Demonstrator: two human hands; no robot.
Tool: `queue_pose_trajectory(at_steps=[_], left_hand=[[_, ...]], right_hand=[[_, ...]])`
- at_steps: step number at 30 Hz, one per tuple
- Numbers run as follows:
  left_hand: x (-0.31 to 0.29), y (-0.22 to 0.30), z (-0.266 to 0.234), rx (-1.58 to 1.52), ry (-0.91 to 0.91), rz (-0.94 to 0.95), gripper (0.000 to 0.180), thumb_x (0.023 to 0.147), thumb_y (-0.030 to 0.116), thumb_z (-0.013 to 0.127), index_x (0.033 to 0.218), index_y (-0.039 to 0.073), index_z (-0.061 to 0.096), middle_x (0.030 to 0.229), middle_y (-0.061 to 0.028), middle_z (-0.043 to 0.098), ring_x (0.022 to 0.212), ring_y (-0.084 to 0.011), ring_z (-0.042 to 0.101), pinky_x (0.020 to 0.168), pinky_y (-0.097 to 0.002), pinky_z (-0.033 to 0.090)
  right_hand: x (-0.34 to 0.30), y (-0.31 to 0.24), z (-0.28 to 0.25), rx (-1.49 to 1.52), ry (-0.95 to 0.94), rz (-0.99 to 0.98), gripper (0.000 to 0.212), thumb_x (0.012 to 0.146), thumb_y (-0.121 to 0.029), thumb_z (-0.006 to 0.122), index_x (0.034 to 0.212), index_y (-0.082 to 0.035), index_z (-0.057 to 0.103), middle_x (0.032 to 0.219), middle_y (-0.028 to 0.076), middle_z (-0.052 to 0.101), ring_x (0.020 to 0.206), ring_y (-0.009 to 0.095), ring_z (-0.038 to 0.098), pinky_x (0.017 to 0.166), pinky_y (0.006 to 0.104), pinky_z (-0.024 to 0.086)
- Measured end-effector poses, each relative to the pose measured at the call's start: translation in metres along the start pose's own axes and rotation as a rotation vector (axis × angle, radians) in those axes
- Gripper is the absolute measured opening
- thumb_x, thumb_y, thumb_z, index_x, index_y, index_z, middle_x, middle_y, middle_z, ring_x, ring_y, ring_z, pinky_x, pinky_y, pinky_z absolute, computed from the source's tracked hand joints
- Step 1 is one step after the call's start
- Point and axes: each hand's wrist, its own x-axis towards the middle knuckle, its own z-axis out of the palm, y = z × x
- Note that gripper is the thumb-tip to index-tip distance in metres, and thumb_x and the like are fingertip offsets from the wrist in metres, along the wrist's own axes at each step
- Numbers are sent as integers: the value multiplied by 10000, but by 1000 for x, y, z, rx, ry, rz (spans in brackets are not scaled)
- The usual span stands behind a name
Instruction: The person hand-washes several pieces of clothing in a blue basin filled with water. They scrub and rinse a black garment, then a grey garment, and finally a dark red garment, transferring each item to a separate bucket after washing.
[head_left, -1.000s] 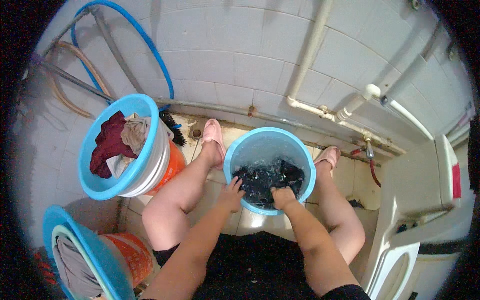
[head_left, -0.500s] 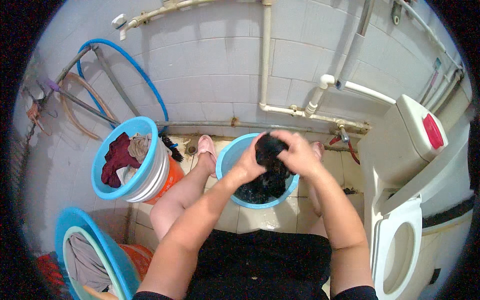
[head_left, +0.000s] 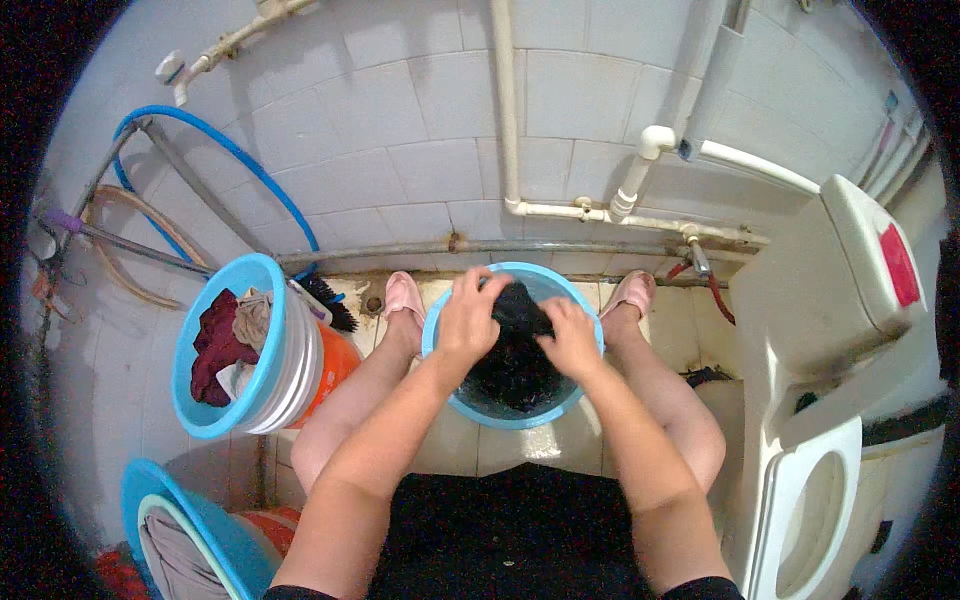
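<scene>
Between my feet on the tiled floor stands a light blue basin [head_left: 585, 398] holding water. A wet black cloth [head_left: 517, 375], probably a garment, lies bunched in it, part of it lifted between my hands. My left hand [head_left: 470, 318] grips the cloth on its left side, fingers curled over the top. On the right, my right hand [head_left: 571, 338] has its fingers bent round the other side of the same cloth. The lower folds sit in the water, and the fingertips are partly hidden in the black fabric.
Left of my leg, a blue basin [head_left: 187, 400] with maroon and beige clothes rests on an orange-and-white bucket [head_left: 335, 370]. Nearer, another blue basin [head_left: 145, 480] holds grey cloth. To the right stands a toilet [head_left: 800, 520]. White pipes [head_left: 545, 209] and a blue hose [head_left: 235, 150] run along the wall.
My hands have lowered with the black cloth toward the basin and moved slightly apart. The whole view has shifted a little, so both feet now show.
</scene>
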Motion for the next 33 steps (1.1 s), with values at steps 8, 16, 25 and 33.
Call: queue_pose_trajectory(at_steps=[8, 16, 25, 33], left_hand=[[-88, -66, 121, 271, -690, -317, 635, 788, 82, 562, 1348, 314, 372, 1475, -139, 163, 1335, -417, 164, 1002, -644, 195], [-109, -90, 177, 421, -861, -254, 449, 878, 232, 453, 1322, 293, 439, 1469, -99, 207, 1321, -396, 212, 1016, -634, 180], [-134, -82, 140, 445, -780, -165, 522, 859, 213, 491, 1364, 265, 371, 1446, -93, 270, 1320, -326, 270, 1044, -592, 161], [-101, -28, 41, 206, -772, -224, 462, 787, 200, 594, 1241, 189, 510, 1353, -81, 399, 1228, -289, 394, 1053, -537, 186]], right_hand=[[-47, 20, 109, -246, -566, 329, 964, 665, -381, 745, 1430, -235, 175, 1496, 168, 46, 1373, 373, 62, 999, 677, 147], [-39, 54, 135, -290, -817, 382, 925, 669, -285, 728, 1427, -199, 204, 1500, 138, 87, 1381, 328, 91, 1063, 600, 96], [-61, 38, 103, -199, -666, 201, 1043, 648, -358, 755, 1447, -212, 101, 1480, 163, 167, 1367, 334, 152, 1066, 581, 111], [-82, 11, 37, -320, -415, 114, 317, 787, -366, 602, 1002, -139, 652, 1165, 78, 552, 1181, 290, 424, 1055, 565, 144]])
